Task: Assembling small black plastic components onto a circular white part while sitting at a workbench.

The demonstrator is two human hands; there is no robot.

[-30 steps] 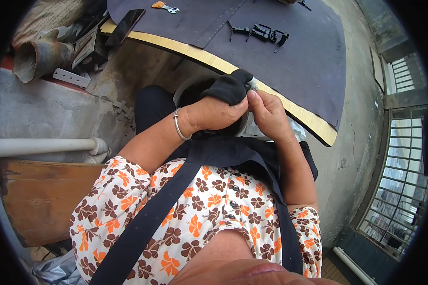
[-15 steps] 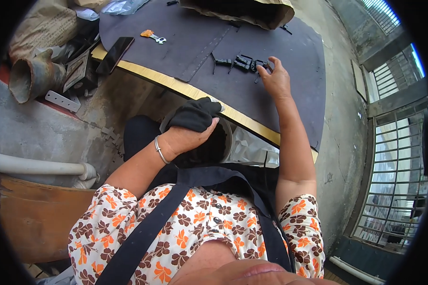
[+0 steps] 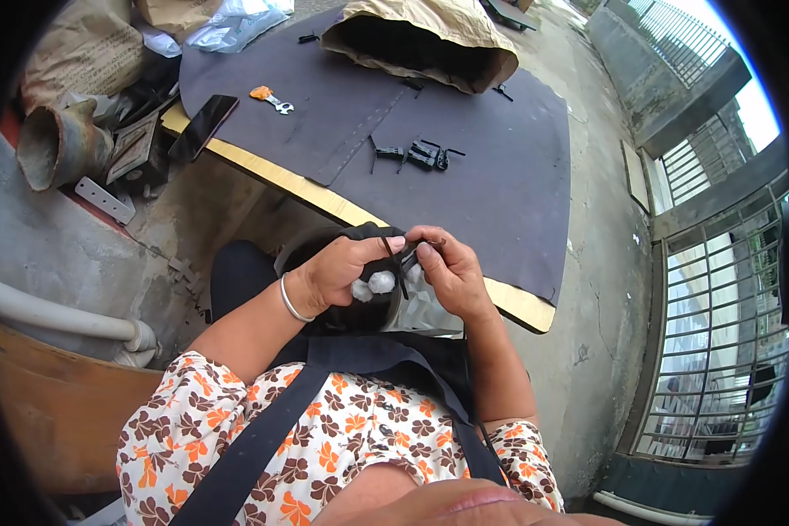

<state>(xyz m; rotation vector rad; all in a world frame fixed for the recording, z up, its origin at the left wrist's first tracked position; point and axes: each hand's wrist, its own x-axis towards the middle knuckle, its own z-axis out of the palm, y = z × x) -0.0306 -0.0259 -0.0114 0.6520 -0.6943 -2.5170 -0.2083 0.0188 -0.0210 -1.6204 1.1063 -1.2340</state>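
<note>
Over the table's near edge, my hands are close together. My left hand (image 3: 331, 273) is closed on a black cloth bundle (image 3: 375, 231) with white, rounded ends (image 3: 381, 281) showing below its fingers. A thin black strip (image 3: 401, 272) stands out between the two hands. My right hand (image 3: 451, 273) pinches a small black strip-like piece, its fingertips against the cloth; the exact kind is hard to make out. On the dark tabletop (image 3: 491, 202) beyond them lies a small cluster of black strip-like pieces (image 3: 422, 155).
A brown paper bag (image 3: 430, 35) lies open-mouthed at the table's far side. An orange-handled metal wrench (image 3: 273, 99) and a black phone (image 3: 203, 129) lie to the left. Beyond the left edge are a rusty pipe fitting (image 3: 61, 145) and a perforated metal bracket (image 3: 105, 200).
My right hand has come back from the black pieces on the table to my left hand, with a black piece in its fingers. The cluster has fewer pieces. The view has shifted slightly.
</note>
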